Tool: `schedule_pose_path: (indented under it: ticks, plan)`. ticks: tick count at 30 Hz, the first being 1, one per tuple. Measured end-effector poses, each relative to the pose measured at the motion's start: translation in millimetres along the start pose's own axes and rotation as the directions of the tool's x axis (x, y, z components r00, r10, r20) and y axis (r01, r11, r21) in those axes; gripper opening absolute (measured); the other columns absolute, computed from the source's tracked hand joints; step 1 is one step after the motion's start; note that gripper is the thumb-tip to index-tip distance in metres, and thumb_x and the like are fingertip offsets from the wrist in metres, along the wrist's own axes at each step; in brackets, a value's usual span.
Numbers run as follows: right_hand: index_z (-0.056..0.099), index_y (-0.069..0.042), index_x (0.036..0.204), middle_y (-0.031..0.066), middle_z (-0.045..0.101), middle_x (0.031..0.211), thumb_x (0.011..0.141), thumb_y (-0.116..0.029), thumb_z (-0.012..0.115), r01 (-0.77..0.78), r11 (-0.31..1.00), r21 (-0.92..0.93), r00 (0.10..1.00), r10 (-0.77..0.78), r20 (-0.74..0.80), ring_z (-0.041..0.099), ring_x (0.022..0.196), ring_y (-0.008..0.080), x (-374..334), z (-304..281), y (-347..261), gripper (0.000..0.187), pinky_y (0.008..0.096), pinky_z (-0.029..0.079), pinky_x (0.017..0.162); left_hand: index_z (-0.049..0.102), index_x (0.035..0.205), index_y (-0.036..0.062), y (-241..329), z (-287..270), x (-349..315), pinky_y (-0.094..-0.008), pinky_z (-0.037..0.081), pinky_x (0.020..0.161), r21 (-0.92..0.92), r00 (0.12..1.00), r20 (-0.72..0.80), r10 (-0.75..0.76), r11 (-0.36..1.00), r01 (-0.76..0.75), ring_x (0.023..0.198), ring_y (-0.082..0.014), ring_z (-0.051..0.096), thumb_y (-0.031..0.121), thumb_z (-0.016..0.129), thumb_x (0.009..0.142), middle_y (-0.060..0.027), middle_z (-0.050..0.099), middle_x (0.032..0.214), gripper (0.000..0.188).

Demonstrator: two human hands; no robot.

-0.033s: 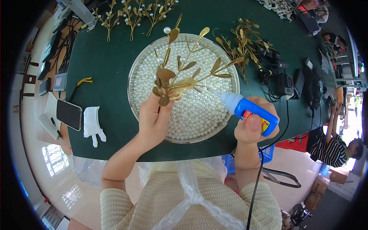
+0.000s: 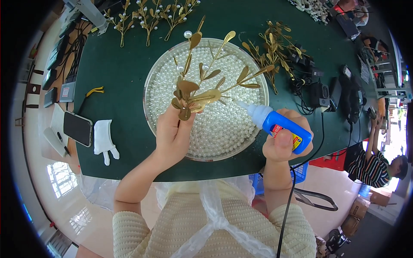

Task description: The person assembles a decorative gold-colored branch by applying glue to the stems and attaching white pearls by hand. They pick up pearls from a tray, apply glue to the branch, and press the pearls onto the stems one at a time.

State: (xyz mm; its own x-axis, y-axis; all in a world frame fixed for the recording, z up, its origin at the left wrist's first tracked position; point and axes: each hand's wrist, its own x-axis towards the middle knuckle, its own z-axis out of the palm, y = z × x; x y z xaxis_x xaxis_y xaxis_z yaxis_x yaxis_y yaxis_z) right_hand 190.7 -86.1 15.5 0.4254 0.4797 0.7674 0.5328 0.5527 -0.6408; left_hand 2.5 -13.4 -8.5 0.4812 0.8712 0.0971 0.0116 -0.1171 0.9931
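Observation:
Over a round metal tray [image 2: 147,92] full of white pearl beads [image 2: 219,129], my left hand [image 2: 174,133] pinches a gold leafy branch [image 2: 211,95] near its base. A few white pearls sit on its stems, one large pearl [image 2: 188,34] near the top left. My right hand [image 2: 286,139] is wrapped round a blue glue bottle [image 2: 289,131] with a clear nozzle. The bottle lies tilted, its nozzle tip pointing left toward a thin stem end of the branch. Whether the tip touches the stem I cannot tell.
Pearl-trimmed gold branches [image 2: 148,21] lie at the back left, and bare gold branches [image 2: 275,51] right of the tray. On the left are a phone [image 2: 78,128], a white glove [image 2: 103,137] and yellow-handled pliers [image 2: 94,90]. Black adapters [image 2: 319,94] and cables fill the right. A person [image 2: 374,165] is far right.

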Motion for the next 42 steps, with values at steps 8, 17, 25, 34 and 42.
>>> schedule_pose_path:
  ticks: [8, 17, 25, 34, 42]
  plan:
    - [0.049, 0.004, 0.064, 0.0117, 0.052, 0.060, 0.076, -0.028, 0.060, 0.059, 0.989, -0.136, 0.995, -0.047, 0.089, 0.053, 0.050, 0.0202, 2.6, -1.0, -2.3, 0.036, 0.0284, 0.044, 0.048, 0.049, 0.089, 0.0002, 0.6, 0.1, -1.0, -0.0178, 0.021, 0.046, -0.007, 1.000, -0.001, 0.001, 1.000, -0.001, 0.053, -0.0009, 0.028, 0.013, 0.040, 0.092, 0.0051, 0.037, 0.062, 0.016]
    - [0.046, 0.000, 0.058, 0.0084, 0.045, 0.048, 0.064, -0.015, 0.063, 0.188, 0.978, -0.087, 0.980, -0.181, 0.080, 0.047, 0.038, 0.0191, 7.9, 3.9, -1.8, 0.023, 0.0243, 0.038, 0.038, 0.050, 0.088, 0.0005, -3.2, 0.0, -2.6, -0.0176, 0.020, 0.047, 0.035, 1.000, -0.017, 0.010, 0.999, -0.009, 0.052, -0.0008, 0.027, 0.015, 0.040, 0.092, 0.0064, 0.034, 0.060, 0.019]
    - [0.044, -0.004, 0.058, 0.0075, 0.045, 0.050, 0.063, -0.014, 0.063, 0.165, 0.974, -0.154, 0.974, -0.137, 0.180, 0.048, 0.040, 0.0207, 9.5, 2.2, -7.7, 0.022, 0.0252, 0.039, 0.040, 0.050, 0.088, 0.0006, -3.5, -0.7, -2.6, -0.0174, 0.020, 0.047, 0.060, 1.000, -0.013, 0.005, 0.998, -0.005, 0.052, -0.0006, 0.027, 0.014, 0.039, 0.092, 0.0066, 0.035, 0.060, 0.018]
    - [0.042, -0.005, 0.058, 0.0068, 0.044, 0.050, 0.064, -0.014, 0.063, 0.166, 0.974, -0.154, 0.970, -0.134, 0.203, 0.047, 0.041, 0.0203, 9.3, 1.1, -10.0, 0.024, 0.0255, 0.038, 0.040, 0.050, 0.088, 0.0008, -1.8, -0.8, -3.3, -0.0176, 0.020, 0.047, 0.048, 1.000, -0.009, 0.001, 0.999, 0.000, 0.052, -0.0006, 0.026, 0.013, 0.038, 0.092, 0.0067, 0.034, 0.060, 0.017]
    - [0.043, -0.005, 0.060, 0.0060, 0.042, 0.050, 0.064, -0.013, 0.064, 0.205, 0.971, -0.124, 0.958, -0.172, 0.230, 0.044, 0.039, 0.0193, 9.9, 3.6, -10.4, 0.023, 0.0255, 0.035, 0.038, 0.052, 0.087, 0.0005, -2.8, -0.4, -3.0, -0.0178, 0.020, 0.047, 0.055, 0.999, -0.032, 0.031, 0.998, -0.030, 0.052, -0.0011, 0.027, 0.014, 0.040, 0.092, 0.0062, 0.035, 0.060, 0.019]
